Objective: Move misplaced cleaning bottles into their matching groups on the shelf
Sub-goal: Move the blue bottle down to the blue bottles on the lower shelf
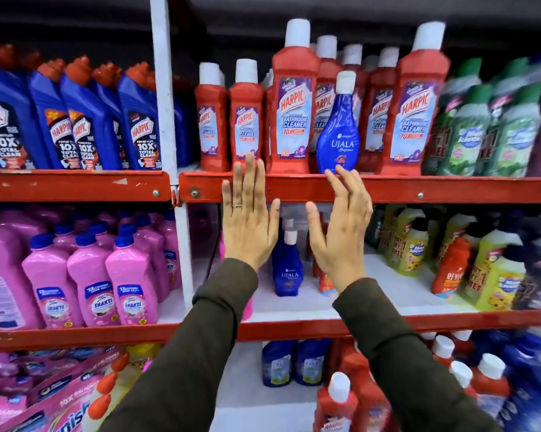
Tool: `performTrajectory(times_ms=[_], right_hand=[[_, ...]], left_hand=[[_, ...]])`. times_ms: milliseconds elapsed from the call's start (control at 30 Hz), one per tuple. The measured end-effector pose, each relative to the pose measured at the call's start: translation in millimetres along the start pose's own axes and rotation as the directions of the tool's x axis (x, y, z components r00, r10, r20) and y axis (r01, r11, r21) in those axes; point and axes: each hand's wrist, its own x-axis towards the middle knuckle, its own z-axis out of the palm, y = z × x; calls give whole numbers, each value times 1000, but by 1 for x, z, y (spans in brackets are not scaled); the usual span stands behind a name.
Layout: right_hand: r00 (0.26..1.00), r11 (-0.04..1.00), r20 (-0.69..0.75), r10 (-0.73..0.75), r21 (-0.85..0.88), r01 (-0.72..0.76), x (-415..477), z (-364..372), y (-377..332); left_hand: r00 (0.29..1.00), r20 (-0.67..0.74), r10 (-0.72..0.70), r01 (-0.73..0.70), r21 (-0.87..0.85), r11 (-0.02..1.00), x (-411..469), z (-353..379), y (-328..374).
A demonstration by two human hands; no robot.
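Upper shelf (387,188): red Harpic bathroom cleaner bottles (292,113), one blue Ujala bottle (337,135) standing among them at the front edge. Middle shelf: second blue Ujala bottle (287,266). Left hand (249,219) and right hand (341,229): raised, fingers spread, empty.

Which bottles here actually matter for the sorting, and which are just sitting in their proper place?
Part of the job:
- blue Ujala bottle among the red ones
- Ujala bottle on the shelf below
- left hand, right hand

Just shelved:
- red Harpic bottles
- pink bottles
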Motion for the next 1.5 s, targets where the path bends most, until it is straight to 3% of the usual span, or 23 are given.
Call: performTrajectory(times_ms=[167,367,467,567,867,1133,1500], right_hand=[[998,993,3,60,100,-60,63,-15,7],[905,938,345,249,146,-313,118,-11,25],[856,905,424,295,162,-392,129,-11,32],[833,869,434,343,190,-456,132,-11,35],[873,768,302,383,421,-483,131,-24,30],[907,773,256,334,477,-419,130,-40,20],[840,632,460,287,568,-527,86,-62,3]], left_hand=[[998,-61,27,-23,69,997,40,1,9],[1000,-18,16,-13,111,994,48,9,10],[999,-24,33,-30,122,992,48,11,8],[999,-23,31,-28,106,994,47,10,8],[999,-23,42,-38,148,988,47,12,8],[998,-34,54,-47,163,985,47,13,6],[999,-30,34,-31,103,994,33,10,5]])
